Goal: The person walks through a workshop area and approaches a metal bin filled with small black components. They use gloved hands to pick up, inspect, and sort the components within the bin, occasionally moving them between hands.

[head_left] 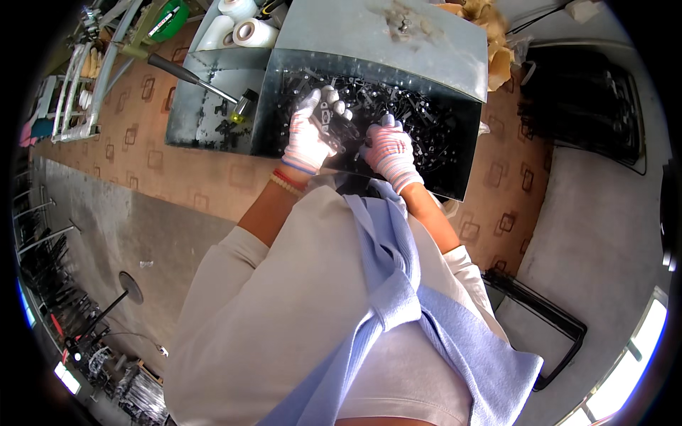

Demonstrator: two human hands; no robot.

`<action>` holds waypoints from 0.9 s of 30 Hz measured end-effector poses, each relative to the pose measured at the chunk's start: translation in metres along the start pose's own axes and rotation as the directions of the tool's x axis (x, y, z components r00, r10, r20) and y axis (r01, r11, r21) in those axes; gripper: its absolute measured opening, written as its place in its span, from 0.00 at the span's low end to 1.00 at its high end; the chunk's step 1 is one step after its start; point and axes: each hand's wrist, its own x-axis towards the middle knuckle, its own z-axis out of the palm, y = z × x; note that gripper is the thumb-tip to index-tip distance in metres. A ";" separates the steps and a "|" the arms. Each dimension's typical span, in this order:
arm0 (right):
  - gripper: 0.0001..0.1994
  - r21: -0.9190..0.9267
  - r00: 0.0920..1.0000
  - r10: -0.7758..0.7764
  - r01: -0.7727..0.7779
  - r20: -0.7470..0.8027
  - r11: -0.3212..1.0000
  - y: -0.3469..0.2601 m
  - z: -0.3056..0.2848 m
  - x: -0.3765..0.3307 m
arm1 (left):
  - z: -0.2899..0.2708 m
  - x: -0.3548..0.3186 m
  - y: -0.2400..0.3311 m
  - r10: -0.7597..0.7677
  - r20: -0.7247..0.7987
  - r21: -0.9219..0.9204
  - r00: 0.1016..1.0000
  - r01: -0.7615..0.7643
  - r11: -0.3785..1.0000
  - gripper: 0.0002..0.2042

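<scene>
My left hand [307,135], in a striped white and pink knit glove, is turned palm up over a metal bin [264,117]. Its fingers curl around several small black clip-like parts [337,128]. Beside it, my right hand [391,150] wears a matching glove, back upward, at the bin's near side. The fingers of that hand are bent closed, and what they grip, if anything, is hidden. Beneath both hands lies a heap of loose black parts [430,124], too small to make out one by one.
A hammer [192,78] lies across the left compartment [188,117]. White film rolls [254,33] stand behind it. A grey metal lid [380,32] covers the bin's far part. Black frame-like pieces [586,99] rest at the right, and a grey table [121,213] spans the left.
</scene>
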 end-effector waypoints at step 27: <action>0.16 -0.240 0.991 -0.091 0.066 -0.093 0.969 -0.006 0.005 0.001 | 0.013 -0.004 -0.004 0.015 -0.238 0.050 0.971 -0.003 0.999 0.08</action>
